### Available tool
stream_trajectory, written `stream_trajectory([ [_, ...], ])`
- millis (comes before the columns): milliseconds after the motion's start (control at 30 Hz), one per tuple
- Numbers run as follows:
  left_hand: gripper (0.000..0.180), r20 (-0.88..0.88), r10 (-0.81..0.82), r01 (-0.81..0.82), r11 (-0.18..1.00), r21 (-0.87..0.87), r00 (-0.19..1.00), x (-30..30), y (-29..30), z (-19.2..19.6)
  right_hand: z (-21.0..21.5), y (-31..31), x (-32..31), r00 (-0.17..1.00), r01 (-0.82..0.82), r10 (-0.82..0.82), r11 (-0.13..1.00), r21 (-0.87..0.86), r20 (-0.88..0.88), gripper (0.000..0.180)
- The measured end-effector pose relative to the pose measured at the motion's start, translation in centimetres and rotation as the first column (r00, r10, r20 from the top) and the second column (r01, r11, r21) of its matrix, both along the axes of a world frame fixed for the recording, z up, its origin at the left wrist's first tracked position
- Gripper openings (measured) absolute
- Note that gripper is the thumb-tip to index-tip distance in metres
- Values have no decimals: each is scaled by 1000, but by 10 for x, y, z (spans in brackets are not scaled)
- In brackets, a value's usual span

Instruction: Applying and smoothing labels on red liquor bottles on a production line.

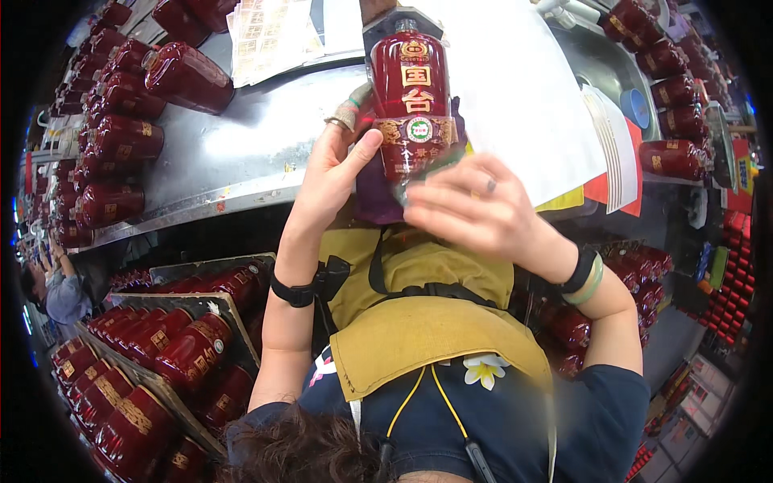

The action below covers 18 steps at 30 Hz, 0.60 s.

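We stand in a bottling or packing workshop: rows of identical red bottles [113,137] lie on the steel tabletop [233,153], more fill crates [161,338] at left, label sheets [270,32] far off.

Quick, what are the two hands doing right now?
Left hand: gripping the dark red bottle from its side.
Right hand: fingers curled at the bottle's lower label; grip cannot be told.

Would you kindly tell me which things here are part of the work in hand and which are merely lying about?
In hand:
- dark red bottle, gripped by the left hand
- right hand at its lower label

Lying about:
- red bottles on the steel bench
- white paper sheets
- crated bottles below
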State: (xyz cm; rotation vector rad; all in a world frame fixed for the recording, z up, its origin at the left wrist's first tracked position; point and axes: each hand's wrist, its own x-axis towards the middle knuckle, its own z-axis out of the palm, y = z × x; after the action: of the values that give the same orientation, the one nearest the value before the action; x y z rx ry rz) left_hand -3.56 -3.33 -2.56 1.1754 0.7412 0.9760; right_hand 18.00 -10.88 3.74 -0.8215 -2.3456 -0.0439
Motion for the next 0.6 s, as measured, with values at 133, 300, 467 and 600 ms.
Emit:
stream_trajectory([
  [133, 57, -341, 27, 3, 996, 86, 940, -8, 2, 15, 7, -6, 2, 981, -37, -15, 965, -260, -194, 22],
  [300, 33, -418, 48, 3, 993, 121, 907, -24, 11, 8, 27, 1, 19, 861, 225, -435, 790, -570, -264, 46],
  [467, 24, -44, 28, -37, 973, -228, 999, -23, 8, 7, 6, 6, 1, 822, 380, -549, 724, -576, -148, 111],
  [600, 35, 31, -5, 13, 968, -249, 1000, -28, 7, 13, -7, 7, -11, 855, 311, -493, 736, -601, -161, 126],
])
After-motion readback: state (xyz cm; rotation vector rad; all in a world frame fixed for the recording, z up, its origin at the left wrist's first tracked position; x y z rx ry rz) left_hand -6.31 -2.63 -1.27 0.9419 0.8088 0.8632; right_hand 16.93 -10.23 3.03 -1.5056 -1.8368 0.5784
